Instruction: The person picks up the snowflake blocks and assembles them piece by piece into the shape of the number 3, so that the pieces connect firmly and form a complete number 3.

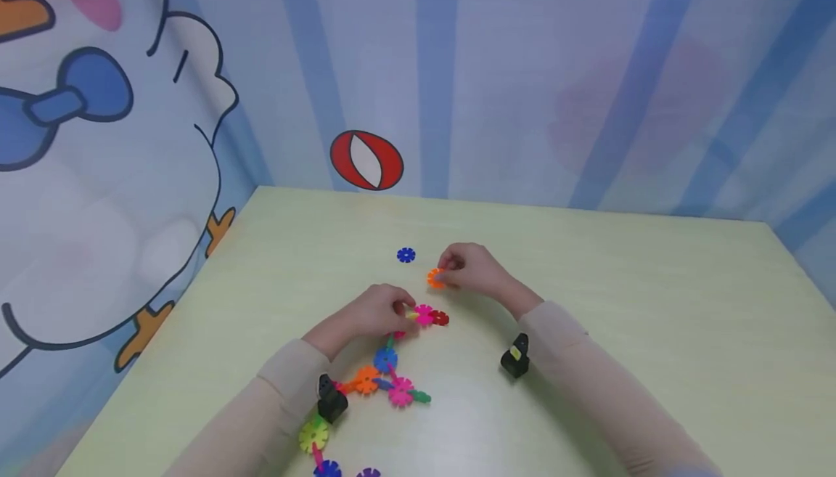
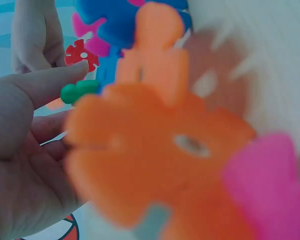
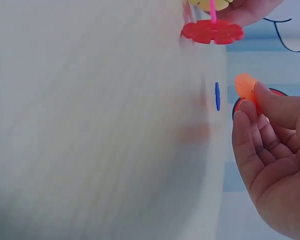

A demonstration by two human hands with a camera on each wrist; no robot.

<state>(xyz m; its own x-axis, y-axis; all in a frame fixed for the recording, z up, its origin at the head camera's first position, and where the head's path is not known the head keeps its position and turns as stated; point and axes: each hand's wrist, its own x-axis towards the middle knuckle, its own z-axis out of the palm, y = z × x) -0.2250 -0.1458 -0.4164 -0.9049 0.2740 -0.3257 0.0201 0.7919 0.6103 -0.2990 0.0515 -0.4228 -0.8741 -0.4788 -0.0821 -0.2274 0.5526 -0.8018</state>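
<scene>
My right hand (image 1: 477,270) pinches an orange notched plastic disc (image 1: 433,279) between thumb and fingertips; the right wrist view shows this orange disc (image 3: 245,86) held up off the table. Lower and to the left, my left hand (image 1: 375,311) grips a chain of interlocked notched discs near its far end. Beyond its fingers stick out a pink disc (image 1: 424,315) and a red disc (image 1: 440,318). A yellow disc (image 3: 210,4) by the left fingertips is partly hidden. The chain runs back under the left forearm, with blue (image 1: 385,359), orange (image 1: 367,380) and pink pieces.
A loose blue disc (image 1: 406,255) lies on the pale table (image 1: 653,303) beyond both hands. Near the front edge are a yellow-green disc (image 1: 313,435), another blue disc (image 1: 328,469) and a purple disc (image 1: 369,473). A printed curtain (image 1: 509,85) stands behind the table.
</scene>
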